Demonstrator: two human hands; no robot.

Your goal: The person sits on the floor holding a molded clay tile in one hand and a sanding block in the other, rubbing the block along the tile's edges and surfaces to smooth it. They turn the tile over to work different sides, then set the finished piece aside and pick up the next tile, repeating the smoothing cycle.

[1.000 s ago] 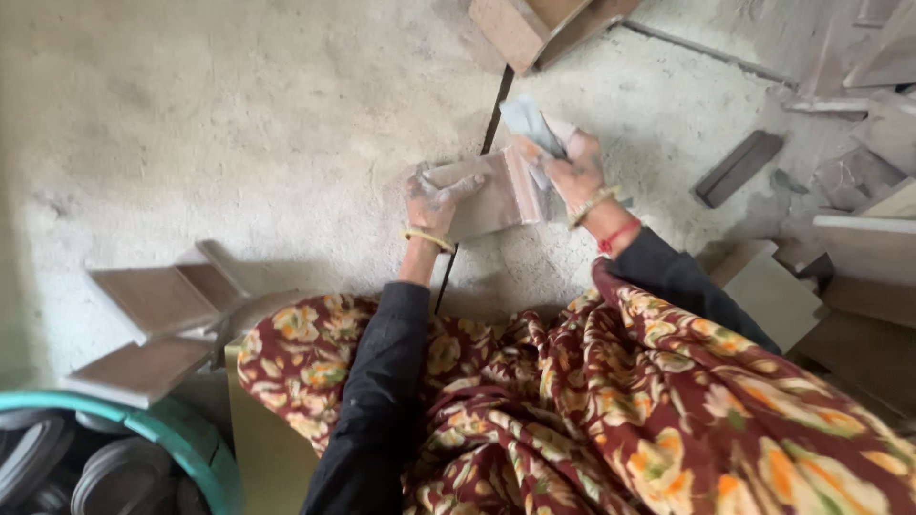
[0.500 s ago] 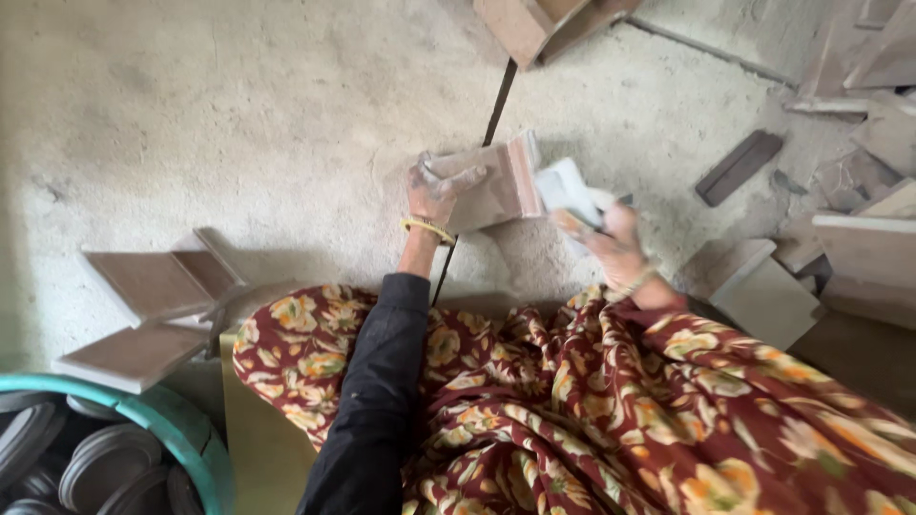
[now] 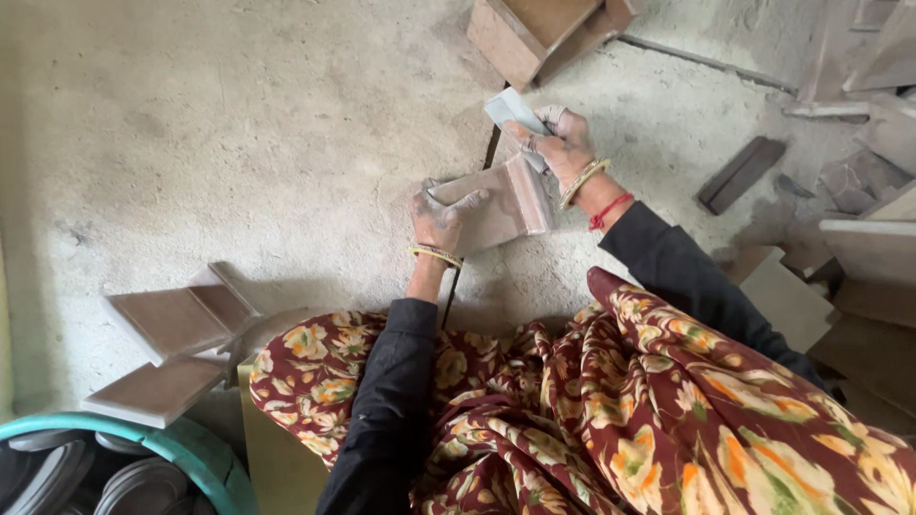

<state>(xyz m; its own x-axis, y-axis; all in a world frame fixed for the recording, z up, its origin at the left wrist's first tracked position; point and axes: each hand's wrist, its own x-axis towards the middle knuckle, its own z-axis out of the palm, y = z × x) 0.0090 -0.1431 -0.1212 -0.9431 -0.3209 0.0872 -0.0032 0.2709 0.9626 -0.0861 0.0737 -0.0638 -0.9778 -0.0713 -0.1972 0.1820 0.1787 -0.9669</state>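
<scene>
My left hand (image 3: 441, 215) grips a small pale wooden box-shaped piece (image 3: 504, 205), held above the dusty floor. My right hand (image 3: 561, 143) holds a folded grey sheet of sandpaper (image 3: 515, 111) against the far upper edge of that piece. Both hands are dusty and wear bangles at the wrist; the right also has a red thread. My dark sleeves and a red floral cloth (image 3: 620, 420) over my lap fill the lower frame.
Two similar wooden pieces (image 3: 172, 324) lie stacked at the left. A teal-rimmed tub (image 3: 205, 453) of dark round items sits at the bottom left. A wooden box (image 3: 539, 33) stands at the top; wooden blocks and boards (image 3: 840, 248) crowd the right. A dark crack runs across the floor.
My right hand, which had swung out to the right with the sandpaper, has come back to the top edge of the wooden piece. The left hand kept its hold.
</scene>
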